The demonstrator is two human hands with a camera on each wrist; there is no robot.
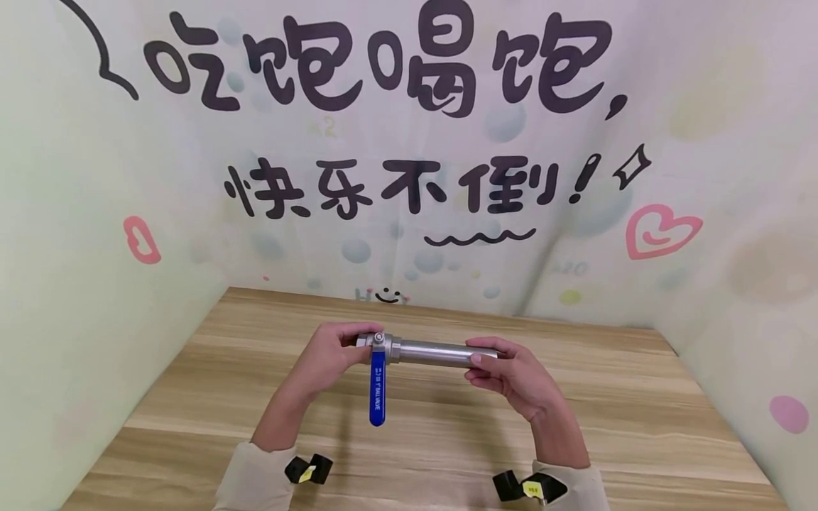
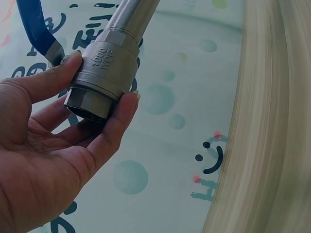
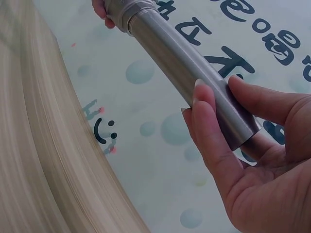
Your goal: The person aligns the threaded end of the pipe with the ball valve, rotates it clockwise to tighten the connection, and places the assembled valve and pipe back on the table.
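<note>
Both hands hold up one joined piece over the table: a steel ball valve (image 2: pixel 104 65) with a straight metal pipe (image 1: pixel 434 353) fitted to its right side. My left hand (image 1: pixel 329 358) grips the valve body at its open hexagonal end, thumb on one side and fingers on the other. From the valve stem a blue lever handle (image 1: pixel 378 390) points down toward me. At the pipe's free end, my right hand (image 1: pixel 511 372) pinches the tube between thumb and fingers, as the right wrist view shows. The pipe lies nearly level, sloping slightly down to the right.
Below is a wood-grain table (image 1: pixel 409 447). A white printed backdrop (image 1: pixel 396 248) with black lettering rises behind it and along both sides. Black wrist mounts (image 1: pixel 530 487) with yellow labels sit at both cuffs.
</note>
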